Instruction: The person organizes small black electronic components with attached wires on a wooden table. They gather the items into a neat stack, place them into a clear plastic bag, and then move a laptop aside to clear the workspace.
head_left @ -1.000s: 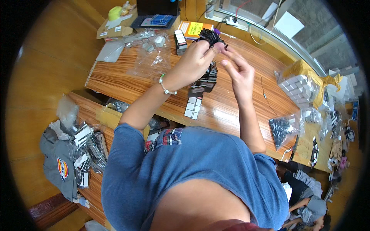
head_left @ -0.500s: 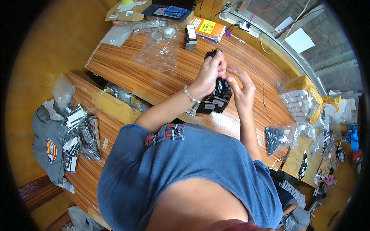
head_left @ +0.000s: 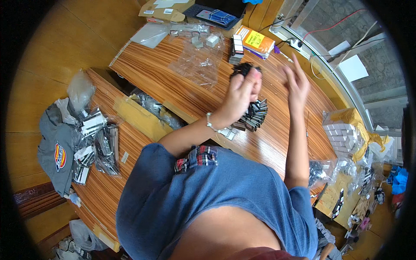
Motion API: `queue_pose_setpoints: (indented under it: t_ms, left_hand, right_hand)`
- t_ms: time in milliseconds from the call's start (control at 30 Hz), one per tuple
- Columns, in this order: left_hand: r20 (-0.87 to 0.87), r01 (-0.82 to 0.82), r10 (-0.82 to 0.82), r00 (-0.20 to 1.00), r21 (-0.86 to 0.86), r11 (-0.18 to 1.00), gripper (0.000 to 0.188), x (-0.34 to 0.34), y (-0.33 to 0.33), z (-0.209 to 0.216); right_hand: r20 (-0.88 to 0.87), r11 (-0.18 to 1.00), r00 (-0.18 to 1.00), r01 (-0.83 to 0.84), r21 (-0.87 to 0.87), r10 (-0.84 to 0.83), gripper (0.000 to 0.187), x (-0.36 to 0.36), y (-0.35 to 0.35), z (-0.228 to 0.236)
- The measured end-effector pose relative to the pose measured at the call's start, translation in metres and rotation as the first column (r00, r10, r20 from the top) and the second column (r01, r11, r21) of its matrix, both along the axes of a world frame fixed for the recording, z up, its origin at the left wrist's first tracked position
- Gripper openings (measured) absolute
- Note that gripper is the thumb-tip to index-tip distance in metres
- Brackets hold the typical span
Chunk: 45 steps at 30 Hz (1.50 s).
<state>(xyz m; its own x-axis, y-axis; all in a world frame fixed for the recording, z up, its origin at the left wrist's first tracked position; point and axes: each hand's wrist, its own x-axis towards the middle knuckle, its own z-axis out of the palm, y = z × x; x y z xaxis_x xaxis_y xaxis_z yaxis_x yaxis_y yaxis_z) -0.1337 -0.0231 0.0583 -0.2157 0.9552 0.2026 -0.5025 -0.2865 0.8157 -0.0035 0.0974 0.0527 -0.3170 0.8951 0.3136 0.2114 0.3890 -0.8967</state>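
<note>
My left hand (head_left: 240, 95), with a beaded bracelet at the wrist, is closed around a bundle of black tags (head_left: 255, 115) over the table. The tags fan out below the fist, and black strings (head_left: 242, 68) stick out above it. Off to the right, my right hand (head_left: 298, 86) is raised apart from the bundle, its fingers spread and slightly blurred, with nothing visible in it. Some white cards (head_left: 227, 133) lie beneath the bundle near the table's front edge.
A stack of cards (head_left: 236, 50) stands beside an orange notebook (head_left: 256, 40) at the back. Clear plastic bags (head_left: 195, 67) lie left of them. Wrapped white boxes (head_left: 340, 134) sit at right. Bagged tag bundles (head_left: 106, 149) and grey cloth (head_left: 53, 149) lie at left.
My right hand has left the bundle and moved up and to the right, its fingers opening. My left hand keeps its hold; the tags now fan out edge-on. The view has shifted slightly.
</note>
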Motion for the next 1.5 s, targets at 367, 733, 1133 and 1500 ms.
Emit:
queue_pose_setpoints:
  t_ms: [367,733,1133,1500]
  left_hand:
    - [0.203,0.031,0.003,0.979,-0.166,0.986,0.034,-0.137,-0.046,0.026]
    - [0.348,0.144,-0.086,0.934,-0.145,0.979,0.035,-0.194,-0.03,0.011]
    - [0.364,0.137,-0.073,0.929,-0.154,0.979,0.034,-0.177,-0.008,-0.004]
    - [-0.021,-0.121,0.12,0.993,-0.201,0.972,0.04,-0.17,0.012,-0.036]
  right_hand:
    - [0.808,0.908,0.569,-0.24,0.344,-0.155,0.024,-0.297,0.229,-0.096]
    - [0.786,0.954,0.59,-0.082,0.287,-0.186,0.018,-0.134,0.215,-0.023]
    - [0.621,0.964,0.783,-0.184,0.191,0.026,0.048,-0.193,0.143,-0.028]
    - [0.108,0.896,0.89,-0.443,-0.02,0.442,0.034,-0.164,-0.048,-0.015]
